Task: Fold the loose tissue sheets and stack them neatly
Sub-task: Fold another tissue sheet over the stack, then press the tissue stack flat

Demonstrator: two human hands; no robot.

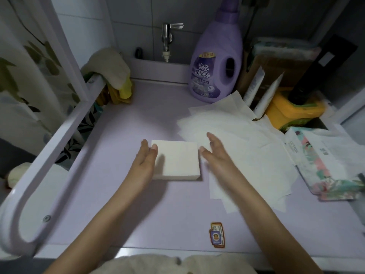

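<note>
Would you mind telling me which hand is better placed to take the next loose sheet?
Right, I'd say. The right hand is over the loose sheets, right of the stack; the left hand rests at the stack's left edge, away from them.

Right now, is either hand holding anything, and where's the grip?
Nothing is held. The left hand touches the folded stack at its left edge with straight fingers; the right hand, open, is beside its right edge over the loose sheets.

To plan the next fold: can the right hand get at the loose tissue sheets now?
Probably yes. The right hand is open, over the left edge of the loose tissue sheets; nothing lies on them there.
</note>
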